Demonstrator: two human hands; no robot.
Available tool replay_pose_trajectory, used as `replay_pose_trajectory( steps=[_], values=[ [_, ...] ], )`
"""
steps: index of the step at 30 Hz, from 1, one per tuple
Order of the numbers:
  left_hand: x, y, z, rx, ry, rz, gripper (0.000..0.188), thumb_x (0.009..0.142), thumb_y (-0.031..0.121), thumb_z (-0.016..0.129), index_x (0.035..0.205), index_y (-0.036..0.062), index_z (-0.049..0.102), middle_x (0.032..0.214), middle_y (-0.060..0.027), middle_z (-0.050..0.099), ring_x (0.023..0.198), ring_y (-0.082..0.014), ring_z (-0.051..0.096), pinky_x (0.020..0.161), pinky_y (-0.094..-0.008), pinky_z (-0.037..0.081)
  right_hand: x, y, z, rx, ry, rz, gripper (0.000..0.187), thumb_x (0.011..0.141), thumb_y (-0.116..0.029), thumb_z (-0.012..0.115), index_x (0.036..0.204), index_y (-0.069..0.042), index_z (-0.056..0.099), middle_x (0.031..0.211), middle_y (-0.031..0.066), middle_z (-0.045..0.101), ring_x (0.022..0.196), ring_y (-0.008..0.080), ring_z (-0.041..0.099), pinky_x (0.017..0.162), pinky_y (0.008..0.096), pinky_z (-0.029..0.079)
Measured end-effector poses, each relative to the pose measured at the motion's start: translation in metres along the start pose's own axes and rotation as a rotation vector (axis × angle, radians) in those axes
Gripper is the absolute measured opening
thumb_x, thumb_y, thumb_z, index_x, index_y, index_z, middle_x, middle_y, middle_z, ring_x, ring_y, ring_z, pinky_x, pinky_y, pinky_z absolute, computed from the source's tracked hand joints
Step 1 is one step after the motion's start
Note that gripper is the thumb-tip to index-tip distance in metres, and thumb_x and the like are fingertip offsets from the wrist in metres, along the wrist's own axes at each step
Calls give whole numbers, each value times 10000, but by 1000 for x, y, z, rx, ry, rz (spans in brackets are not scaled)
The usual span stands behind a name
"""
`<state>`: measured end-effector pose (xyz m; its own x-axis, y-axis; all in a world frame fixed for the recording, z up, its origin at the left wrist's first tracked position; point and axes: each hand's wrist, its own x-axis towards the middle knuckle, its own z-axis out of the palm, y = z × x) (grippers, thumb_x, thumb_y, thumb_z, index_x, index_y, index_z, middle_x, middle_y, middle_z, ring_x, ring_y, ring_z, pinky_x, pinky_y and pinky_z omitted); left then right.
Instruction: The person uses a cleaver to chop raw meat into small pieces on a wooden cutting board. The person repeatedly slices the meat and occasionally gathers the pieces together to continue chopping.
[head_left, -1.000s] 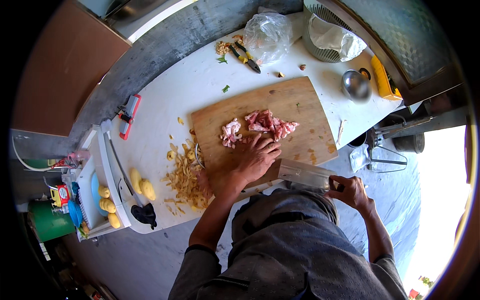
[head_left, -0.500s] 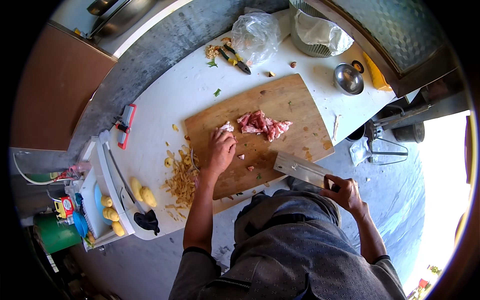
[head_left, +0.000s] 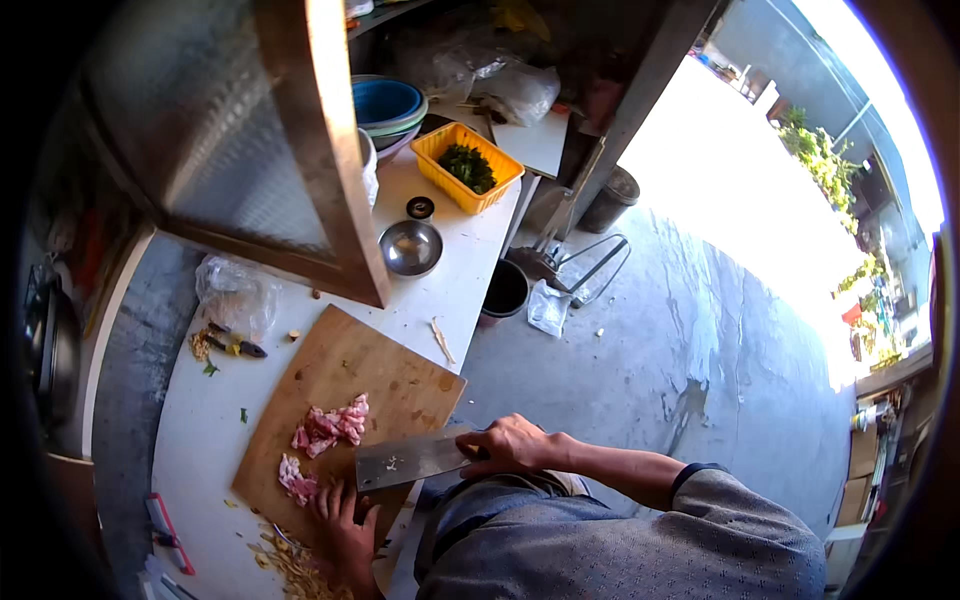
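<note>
My right hand (head_left: 512,443) is wrapped round the handle of a broad cleaver (head_left: 408,461), whose blade reaches flat over the near edge of the wooden cutting board (head_left: 400,365). Small bits cling to the blade. My left hand (head_left: 348,530) rests at the board's near left with fingers spread, fingertips beside a small portion of pale pink meat (head_left: 297,482). It does not grip the meat; whether a fingertip touches it I cannot tell. A larger heap of red and white cut meat (head_left: 332,425) lies farther in on the board.
Peelings (head_left: 295,568) lie by my left forearm. Pliers (head_left: 238,348) and a clear plastic bag (head_left: 240,295) sit at the far left. A steel bowl (head_left: 411,248) and a yellow basket (head_left: 467,168) of greens stand beyond the board. An open cabinet door (head_left: 335,190) juts over the table.
The view has swung right, bringing in the yellow basket and the doorway. My left fingers have gone from curled to spread, showing more of the small meat portion. The cleaver remains in my right hand.
</note>
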<state>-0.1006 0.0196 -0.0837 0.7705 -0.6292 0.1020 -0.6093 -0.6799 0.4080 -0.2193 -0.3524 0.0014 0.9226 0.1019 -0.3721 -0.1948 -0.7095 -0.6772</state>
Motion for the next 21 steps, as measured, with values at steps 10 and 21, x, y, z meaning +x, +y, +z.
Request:
replay_pose_trajectory(
  steps=[10, 21],
  values=[
    [16, -44, 21, -6, 115, 163, 200, 822, 16, 799, 1018, 7, 761, 1195, -153, 700, 1280, -416, 603, 1180, -614, 396, -35, 0, 47, 121, 254, 69, 371, 989, -425, 774, 963, -78, 648, 776, 196, 710, 745, 424, 713, 705, 515, 567],
    [34, -73, -11, -70, 265, 144, 87, 946, 62, 777, 1008, 5, 797, 1082, -160, 759, 1153, -375, 664, 1094, -558, 509, -51, 4, 76, 178, 324, 135, 351, 1000, -436, 769, 1003, -120, 616, 758, 148, 639, 716, 391, 674, 646, 505, 543]
  ],
)
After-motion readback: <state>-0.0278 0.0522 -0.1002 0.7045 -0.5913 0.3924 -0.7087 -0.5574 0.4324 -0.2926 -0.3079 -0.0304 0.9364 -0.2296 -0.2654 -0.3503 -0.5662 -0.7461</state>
